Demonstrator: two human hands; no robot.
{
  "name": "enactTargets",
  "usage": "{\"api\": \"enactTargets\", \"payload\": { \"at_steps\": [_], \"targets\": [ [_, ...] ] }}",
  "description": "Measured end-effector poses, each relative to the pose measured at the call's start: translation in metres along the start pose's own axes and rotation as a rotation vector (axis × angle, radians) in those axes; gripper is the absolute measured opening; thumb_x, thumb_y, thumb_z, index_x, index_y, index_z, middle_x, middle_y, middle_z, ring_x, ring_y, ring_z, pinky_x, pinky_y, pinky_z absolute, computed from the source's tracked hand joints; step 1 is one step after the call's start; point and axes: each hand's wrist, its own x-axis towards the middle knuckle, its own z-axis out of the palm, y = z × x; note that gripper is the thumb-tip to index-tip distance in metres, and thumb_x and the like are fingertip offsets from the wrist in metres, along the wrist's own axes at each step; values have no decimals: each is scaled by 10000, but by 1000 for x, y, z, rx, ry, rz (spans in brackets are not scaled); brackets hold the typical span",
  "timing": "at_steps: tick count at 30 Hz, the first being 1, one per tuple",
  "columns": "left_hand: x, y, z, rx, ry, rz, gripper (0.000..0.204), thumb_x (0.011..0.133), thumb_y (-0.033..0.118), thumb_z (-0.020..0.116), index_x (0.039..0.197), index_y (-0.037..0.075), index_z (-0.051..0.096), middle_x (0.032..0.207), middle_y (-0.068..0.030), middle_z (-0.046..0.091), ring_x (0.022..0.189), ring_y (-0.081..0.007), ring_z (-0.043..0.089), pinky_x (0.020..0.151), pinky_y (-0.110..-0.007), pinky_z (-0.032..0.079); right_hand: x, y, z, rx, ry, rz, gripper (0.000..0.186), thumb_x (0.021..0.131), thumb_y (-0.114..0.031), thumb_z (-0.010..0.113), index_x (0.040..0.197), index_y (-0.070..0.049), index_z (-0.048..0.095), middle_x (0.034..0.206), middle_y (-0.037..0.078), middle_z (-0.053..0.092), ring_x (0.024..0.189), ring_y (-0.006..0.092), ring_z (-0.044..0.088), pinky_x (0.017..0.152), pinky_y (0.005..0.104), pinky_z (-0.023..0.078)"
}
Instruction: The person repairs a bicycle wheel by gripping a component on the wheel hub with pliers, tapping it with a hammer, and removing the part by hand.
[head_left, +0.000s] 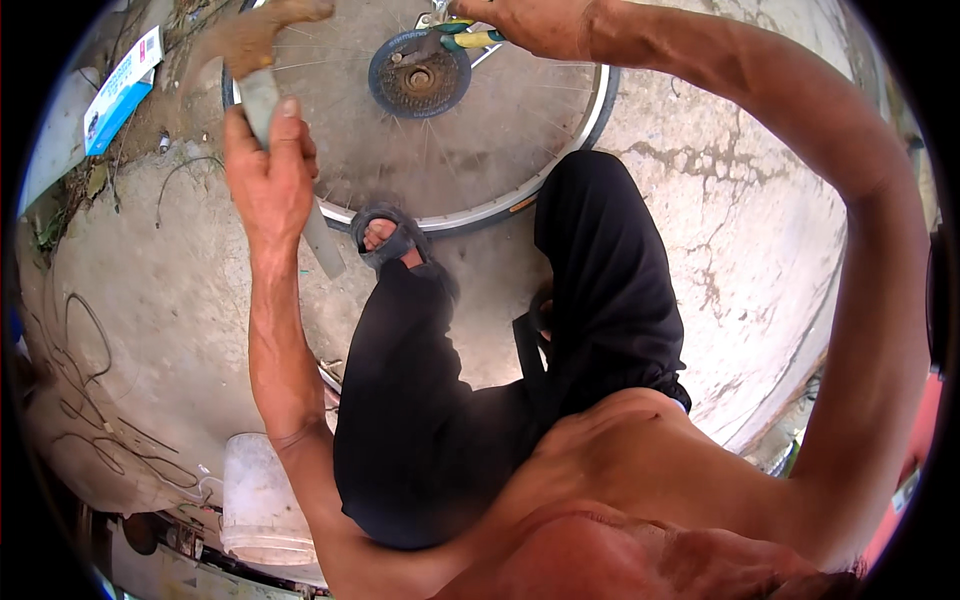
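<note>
A hammer is raised in my left hand [270, 180], its fingers wrapped round the flat grey handle [324, 245]. Its rusty brown head [255, 38] is blurred and points away from me, over the left part of the wheel. At the top edge my right hand [545, 28] is closed at the yellow-and-green handles of pliers [470, 40]; the picture's edge cuts off part of the hand. The dark pliers jaws reach over the rusty sprocket cluster [420, 78] at the middle of a bicycle wheel [500, 207], which lies flat on the ground.
My sandalled foot [385, 235] is beside the near rim. A blue-and-white box [122, 95] lies at the far left. Loose cables [95, 345] trail over the concrete on the left, and a white bucket [262, 495] is at the lower left. Cracked concrete [720, 170] extends to the right.
</note>
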Motion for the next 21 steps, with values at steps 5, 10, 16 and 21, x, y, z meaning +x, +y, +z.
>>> {"api": "enactTargets", "payload": {
  "at_steps": [5,10,16,21],
  "targets": [
    [10,-6,-9,380,-235,-58,378,1031,364,684,1021,6,563,689,-40,592,604,-126,567,552,-306,444,5,-3,4,62,22,-17,381,999,-153,540,1378,-144,579,1068,251,682,912,429,727,752,524,587],
    [1,25,-10,-24,16,-38,333,1039,337,684,978,29,572,702,-22,591,569,-94,532,518,-261,431,0,2,10,86,65,-40,369,993,-150,545,1359,-139,593,1035,250,683,902,428,726,758,529,581],
    [-15,-3,2,-130,-36,-156,321,1048,328,677,1002,28,573,717,-29,598,565,-103,542,518,-261,443,-10,4,26,173,96,-13,447,972,-168,585,1418,-144,558,1041,257,672,882,446,713,732,541,572],
    [-23,-14,1,-117,-47,-188,303,1055,309,668,1003,26,573,719,-31,598,567,-108,543,521,-265,446,-10,3,25,175,179,-39,471,967,-156,587,1436,-151,539,1029,260,662,880,446,711,715,546,570]
  ]
}}
